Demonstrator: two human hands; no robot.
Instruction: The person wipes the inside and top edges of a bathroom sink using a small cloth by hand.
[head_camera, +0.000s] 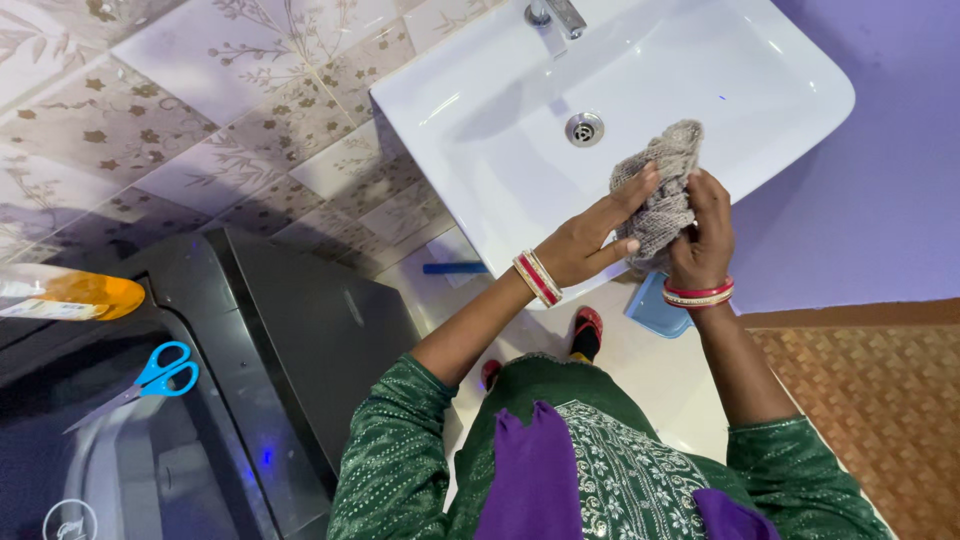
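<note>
We see the left hand (590, 240) pressing its fingers and thumb into one side of a grey knitted cloth (662, 195), while the right hand (705, 235) is closed round the other side; both hands thus hold the cloth, bunched between them. We find the cloth above the front edge of a white sink (500, 130), below its drain (585, 128) and tap (555, 15). We judge the cloth light, soft and limp, not fragile, and best gripped by a gathered fold rather than a loose end. Red and white bangles (537, 278) ring each wrist. Farther out, we note blue scissors (160, 375) on a dark machine lid (300, 330), an orange bottle (70, 296), and patterned wall tiles (180, 120).
</note>
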